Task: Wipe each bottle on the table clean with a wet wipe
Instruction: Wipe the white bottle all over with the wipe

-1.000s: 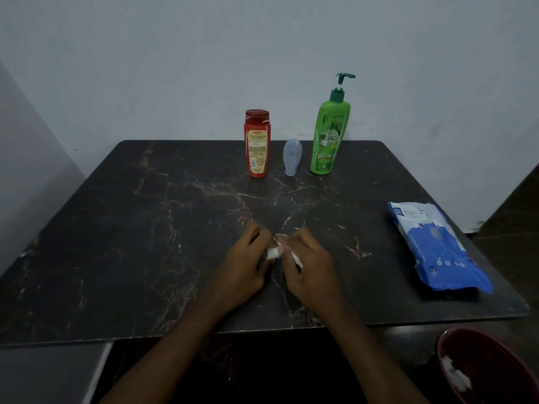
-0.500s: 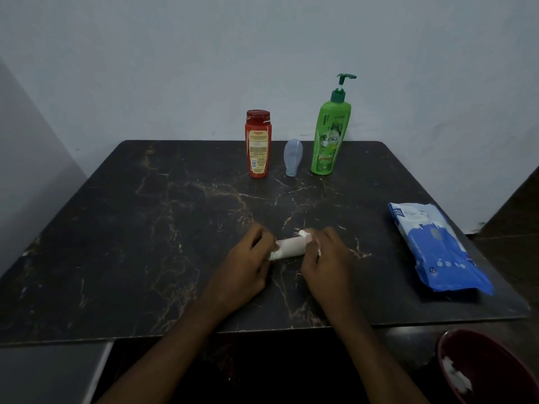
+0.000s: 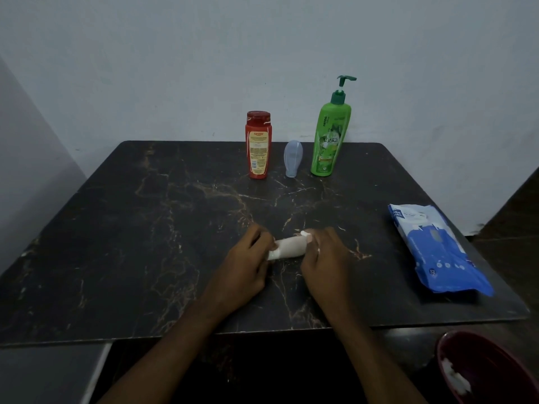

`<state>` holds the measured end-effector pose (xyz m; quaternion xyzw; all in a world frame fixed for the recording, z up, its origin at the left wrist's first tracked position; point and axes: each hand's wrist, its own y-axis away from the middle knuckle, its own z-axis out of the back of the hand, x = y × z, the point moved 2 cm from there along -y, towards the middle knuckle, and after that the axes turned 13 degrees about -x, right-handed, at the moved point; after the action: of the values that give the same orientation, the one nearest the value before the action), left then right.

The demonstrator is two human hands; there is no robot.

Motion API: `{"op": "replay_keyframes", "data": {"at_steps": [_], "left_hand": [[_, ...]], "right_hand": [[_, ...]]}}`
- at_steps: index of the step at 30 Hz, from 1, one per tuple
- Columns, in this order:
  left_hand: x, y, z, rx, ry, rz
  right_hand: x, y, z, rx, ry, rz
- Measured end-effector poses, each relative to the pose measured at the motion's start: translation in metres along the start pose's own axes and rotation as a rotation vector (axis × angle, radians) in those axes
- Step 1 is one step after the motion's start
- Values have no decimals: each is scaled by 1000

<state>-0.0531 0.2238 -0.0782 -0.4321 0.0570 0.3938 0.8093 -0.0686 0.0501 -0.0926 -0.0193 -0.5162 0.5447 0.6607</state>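
Pinching its ends, left hand and right hand are holding the wipe between them near the table's front edge.

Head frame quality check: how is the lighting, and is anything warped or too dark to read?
Head view: dim, bluish light with no glare; the black marbled table swallows shadows. Head view: wide-angle warp leans the tall green pump bottle and bows the table edges. Head view: the white wet wipe is brightest; small print on the red flip-cap bottle is unreadable.
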Motion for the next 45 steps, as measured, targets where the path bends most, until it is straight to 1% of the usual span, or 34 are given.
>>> {"op": "replay_keyframes", "data": {"at_steps": [2, 6, 8, 10, 12, 15, 18, 22, 26, 28, 37, 40, 42, 45], "left_hand": [[0, 0, 0, 1, -4, 1], [-2, 0, 0, 8, 1, -5], [-2, 1, -1, 7, 5, -5], [-1, 1, -1, -1, 3, -6], [-1, 2, 0, -11, -4, -11], [-3, 2, 1, -29, -9, -26], [-2, 2, 3, -53, -3, -33], [0, 1, 4, -113, 25, -24], [1, 0, 5, -173, 61, 19], [2, -1, 6, -188, 71, 32], [6, -1, 5, -210, 110, 94], [7, 0, 4, -210, 99, 147], [8, 0, 3, -221, 99, 174], [7, -1, 4, -244, 117, 240]], "right_hand": [[8, 2, 0, 32, -31, 108], [20, 9, -1, 115, -13, 319], [20, 11, -1, 138, -11, 366], [18, 9, -1, 108, 18, 361], [14, 6, -1, 70, 67, 316], [6, 3, -1, 28, 60, 175], [-2, -1, -1, 14, -39, 38], [-7, -6, 3, 6, -158, -95], [-15, -10, 3, 52, -282, -349], [-15, -12, 6, 71, -369, -418], [-14, -15, 11, 87, -537, -576], [-10, -12, 8, 144, -586, -634], [-1, -6, 6, 173, -624, -636], [12, 2, 7, 160, -620, -570]]}}
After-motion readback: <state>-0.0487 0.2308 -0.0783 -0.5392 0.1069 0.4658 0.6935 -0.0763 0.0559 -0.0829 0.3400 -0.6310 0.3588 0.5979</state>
